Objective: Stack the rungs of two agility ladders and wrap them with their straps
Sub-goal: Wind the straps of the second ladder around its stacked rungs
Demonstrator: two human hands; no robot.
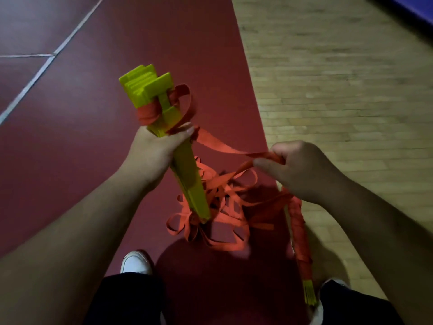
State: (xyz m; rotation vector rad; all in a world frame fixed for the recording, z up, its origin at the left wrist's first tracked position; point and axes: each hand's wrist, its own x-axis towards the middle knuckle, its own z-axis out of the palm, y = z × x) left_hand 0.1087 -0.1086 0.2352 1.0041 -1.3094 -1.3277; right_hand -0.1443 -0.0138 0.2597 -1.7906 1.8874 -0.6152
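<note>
In the head view, the person stands over a dark red sports floor (82, 118) that meets a wood-plank floor (351, 95) on the right. The left hand (154, 146) is clenched round the stack of yellow-green rungs (150, 87) about midway along it, holding it tilted away from the body so that the upper end is free for winding. A few turns of orange strap (218, 144) already bind that upper end just above the fist. The thumb lies where the strap leaves the stack, probably to keep the turns from slipping.

The right hand (302, 170), well apart to the right, is curled round the same strap and draws it tight between the two hands, ready, it seems, for another turn. The loose strap tangle (225, 202) hangs from the stack's lower end, between the forearms.

A second, strap-wrapped bundle (298, 231) hangs below the right wrist, beside the right leg; what holds it cannot be told.
</note>
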